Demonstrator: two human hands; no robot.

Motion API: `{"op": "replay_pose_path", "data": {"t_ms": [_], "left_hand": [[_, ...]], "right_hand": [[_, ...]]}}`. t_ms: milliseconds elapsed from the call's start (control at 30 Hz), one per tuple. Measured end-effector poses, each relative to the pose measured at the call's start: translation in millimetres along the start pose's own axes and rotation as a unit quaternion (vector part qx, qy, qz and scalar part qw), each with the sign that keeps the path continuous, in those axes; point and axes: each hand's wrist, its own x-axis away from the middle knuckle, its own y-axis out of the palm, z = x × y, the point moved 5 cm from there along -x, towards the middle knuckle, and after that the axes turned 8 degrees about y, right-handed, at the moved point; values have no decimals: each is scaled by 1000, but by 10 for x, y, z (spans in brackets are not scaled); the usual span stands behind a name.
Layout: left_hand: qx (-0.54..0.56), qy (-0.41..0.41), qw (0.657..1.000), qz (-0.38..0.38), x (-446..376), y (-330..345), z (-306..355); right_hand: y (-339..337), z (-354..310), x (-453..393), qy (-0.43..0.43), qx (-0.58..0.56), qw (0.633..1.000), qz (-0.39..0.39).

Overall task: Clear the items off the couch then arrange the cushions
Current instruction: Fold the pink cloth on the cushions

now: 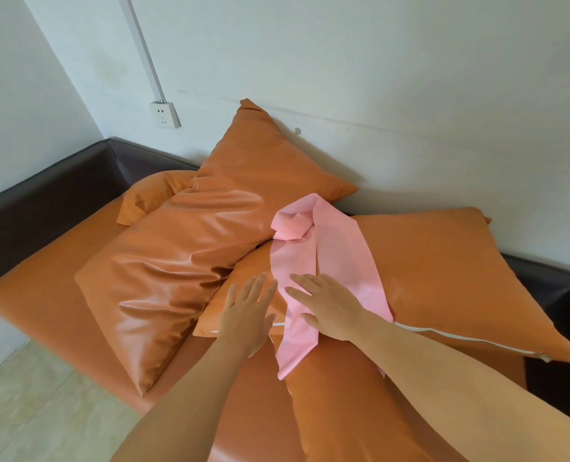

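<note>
A pink cloth (326,248) lies draped over orange cushions on the couch (43,295). A large orange cushion (183,248) leans toward the wall on the left, a second one (443,271) lies flat on the right, and a small one (147,198) sits behind at the left. My right hand (326,305) rests flat on the lower part of the pink cloth, fingers straight. My left hand (247,311) hovers or rests with spread fingers on the orange cushion edge just left of the cloth.
The couch has a dark brown backrest (43,195) and arm (560,295) and stands in a corner of white walls. A wall socket (165,115) sits above the backrest. Tiled floor (27,411) shows at the lower left.
</note>
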Motion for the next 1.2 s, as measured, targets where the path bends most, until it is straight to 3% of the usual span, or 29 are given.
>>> {"op": "replay_pose_path", "data": {"t_ms": [400, 467, 600, 833, 1067, 1200], "left_hand": [[57, -8, 998, -13, -87, 471, 50], [72, 1, 997, -17, -61, 514, 51], [79, -3, 995, -53, -9, 554, 42], [107, -20, 988, -108, 20, 288, -19], [145, -32, 989, 0, -128, -218, 61], [213, -47, 973, 78, -79, -465, 29]], "right_hand": [[594, 9, -253, -28, 169, 985, -31], [557, -16, -290, -17, 144, 989, -23], [354, -22, -297, -12, 32, 996, 79], [-160, 84, -111, 43, -87, 980, 173], [-607, 51, 34, 51, -98, 967, 228], [-862, -3, 111, 55, -95, 960, 258]]}}
